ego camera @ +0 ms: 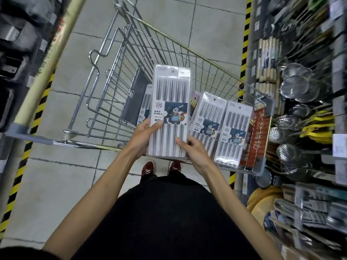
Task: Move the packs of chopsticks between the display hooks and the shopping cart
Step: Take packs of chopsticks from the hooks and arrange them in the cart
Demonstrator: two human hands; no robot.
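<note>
A clear pack of steel chopsticks point(170, 102) with a cartoon label is held upright over the shopping cart point(187, 51). My left hand point(145, 136) grips its lower left edge, thumb on the front. My right hand point(191, 147) holds its lower right edge, thumb on the front too. Two more packs of the same kind point(205, 119) point(231, 134) lean in the cart to the right. Another pack point(145, 107) shows partly behind the held one, on the left. A red pack point(256, 136) stands at the cart's right wall.
Display hooks on the right carry strainers point(296, 81), slotted ladles point(287, 151) and wooden-handled tools point(268, 59). Packaged cutlery point(309, 209) hangs lower right. A yellow and black striped shelf base point(245, 44) runs beside the cart. Dark shelving point(16, 53) lines the left of the tiled aisle.
</note>
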